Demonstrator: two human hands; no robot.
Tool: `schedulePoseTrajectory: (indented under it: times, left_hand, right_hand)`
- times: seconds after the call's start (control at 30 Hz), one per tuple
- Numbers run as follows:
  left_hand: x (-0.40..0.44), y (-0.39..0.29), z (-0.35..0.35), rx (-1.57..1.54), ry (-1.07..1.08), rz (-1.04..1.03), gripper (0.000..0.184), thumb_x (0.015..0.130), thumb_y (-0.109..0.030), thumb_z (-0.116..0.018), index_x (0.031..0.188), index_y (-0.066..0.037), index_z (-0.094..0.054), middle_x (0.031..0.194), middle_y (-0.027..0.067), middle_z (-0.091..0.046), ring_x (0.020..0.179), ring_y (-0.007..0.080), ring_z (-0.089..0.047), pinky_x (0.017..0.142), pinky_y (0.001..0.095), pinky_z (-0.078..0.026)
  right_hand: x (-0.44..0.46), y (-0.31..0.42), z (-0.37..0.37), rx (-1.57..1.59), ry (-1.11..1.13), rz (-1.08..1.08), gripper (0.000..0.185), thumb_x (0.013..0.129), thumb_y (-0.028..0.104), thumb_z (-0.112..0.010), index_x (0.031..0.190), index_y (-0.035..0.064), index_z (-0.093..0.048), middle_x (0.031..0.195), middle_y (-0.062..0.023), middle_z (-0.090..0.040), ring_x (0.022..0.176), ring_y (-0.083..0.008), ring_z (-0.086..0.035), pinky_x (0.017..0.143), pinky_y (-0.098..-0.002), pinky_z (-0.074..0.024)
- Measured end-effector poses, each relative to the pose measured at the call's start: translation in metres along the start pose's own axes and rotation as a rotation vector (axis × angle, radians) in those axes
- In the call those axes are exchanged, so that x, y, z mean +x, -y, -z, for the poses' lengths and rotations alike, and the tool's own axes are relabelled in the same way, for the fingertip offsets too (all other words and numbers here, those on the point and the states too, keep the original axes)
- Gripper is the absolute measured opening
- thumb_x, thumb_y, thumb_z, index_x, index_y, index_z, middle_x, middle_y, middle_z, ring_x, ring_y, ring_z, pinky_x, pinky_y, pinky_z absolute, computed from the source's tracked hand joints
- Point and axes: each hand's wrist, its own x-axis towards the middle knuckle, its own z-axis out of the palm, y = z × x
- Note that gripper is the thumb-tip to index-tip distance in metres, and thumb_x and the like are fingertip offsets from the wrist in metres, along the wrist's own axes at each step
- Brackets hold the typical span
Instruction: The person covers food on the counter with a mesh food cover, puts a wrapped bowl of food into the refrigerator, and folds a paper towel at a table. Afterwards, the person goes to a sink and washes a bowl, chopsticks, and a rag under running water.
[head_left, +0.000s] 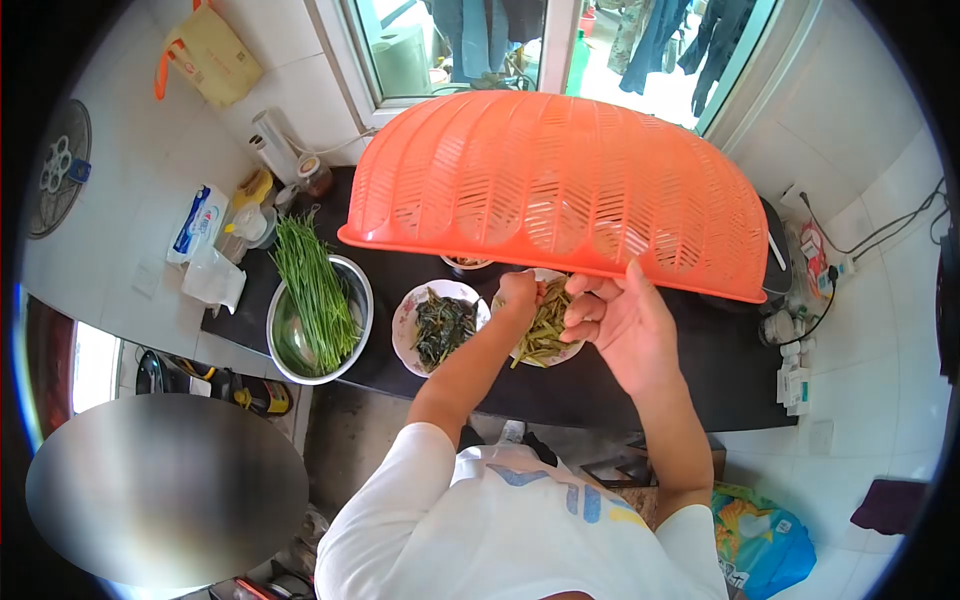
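A large orange plastic mesh food cover (560, 180) is tilted up above the counter, its front rim facing me. My right hand (635, 325) is at that rim, thumb against the edge, palm turned up and fingers partly curled. My left hand (518, 293) is closed at the left edge of a plate of yellow-green cooked vegetables (545, 330); its fingertips are mostly hidden. Left of it stands a flower-rimmed plate of dark leafy greens (445, 328). Under the rim, a small bowl (467, 264) shows only in part.
A steel bowl (363, 325) holds long green stalks (315, 290) on the dark counter (640, 395). Jars, a tissue pack (200, 222) and bags line the left wall. Small boxes (793, 385) and cables are at the right. A window (560, 50) is behind.
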Motion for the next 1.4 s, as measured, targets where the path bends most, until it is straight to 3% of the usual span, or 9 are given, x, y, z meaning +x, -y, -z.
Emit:
schedulePoseTrajectory:
  times: [0.1,0.47,0.73,0.97,1.4]
  left_hand:
    - [0.024,-0.014,0.005,0.012,-0.085,0.037,0.019,0.084,-0.01,-0.051,0.075,0.006,-0.056,0.056,0.0121,-0.056,0.043,0.0174,-0.052,0.038,0.027,-0.038]
    - [0.056,-0.085,-0.041,-0.099,0.046,-0.128,0.018,0.083,-0.012,-0.052,0.078,0.005,-0.056,0.061,0.0125,-0.057,0.048,0.0181,-0.054,0.042,0.0272,-0.041]
    - [0.048,-0.076,-0.036,-0.214,0.033,-0.156,0.017,0.082,-0.013,-0.054,0.08,0.004,-0.057,0.064,0.0129,-0.057,0.051,0.0185,-0.055,0.044,0.0274,-0.044]
    - [-0.004,-0.008,-0.027,-0.302,0.098,-0.032,0.018,0.082,-0.014,-0.055,0.082,0.003,-0.057,0.068,0.0131,-0.058,0.054,0.0189,-0.057,0.047,0.0275,-0.046]
    - [-0.075,0.163,-0.116,-0.296,0.362,0.338,0.019,0.081,-0.016,-0.057,0.086,0.002,-0.057,0.073,0.0137,-0.059,0.059,0.0196,-0.06,0.051,0.0278,-0.05]
  right_hand:
    - [0.006,0.005,-0.005,-0.043,-0.028,0.013,0.045,0.094,0.037,-0.029,0.107,-0.0007,-0.049,0.094,-0.0136,-0.058,0.077,-0.0221,-0.06,0.066,-0.0358,-0.0535]
    - [0.007,0.005,-0.007,-0.036,-0.068,0.005,0.043,0.094,0.036,-0.031,0.106,-0.0011,-0.048,0.094,-0.0148,-0.059,0.078,-0.0231,-0.061,0.066,-0.0375,-0.0528]
    - [0.013,0.006,-0.006,-0.058,-0.046,-0.025,0.045,0.094,0.037,-0.029,0.107,-0.0002,-0.049,0.094,-0.0133,-0.059,0.08,-0.0227,-0.06,0.068,-0.0373,-0.052]
    - [0.018,0.003,-0.004,-0.027,0.031,-0.033,0.045,0.094,0.038,-0.03,0.109,0.0,-0.047,0.094,-0.0145,-0.058,0.081,-0.0241,-0.06,0.068,-0.0386,-0.0523]
    - [-0.015,-0.006,0.006,0.002,-0.029,-0.069,0.043,0.094,0.036,-0.029,0.109,0.0009,-0.048,0.096,-0.0142,-0.058,0.081,-0.0243,-0.06,0.068,-0.0399,-0.0523]
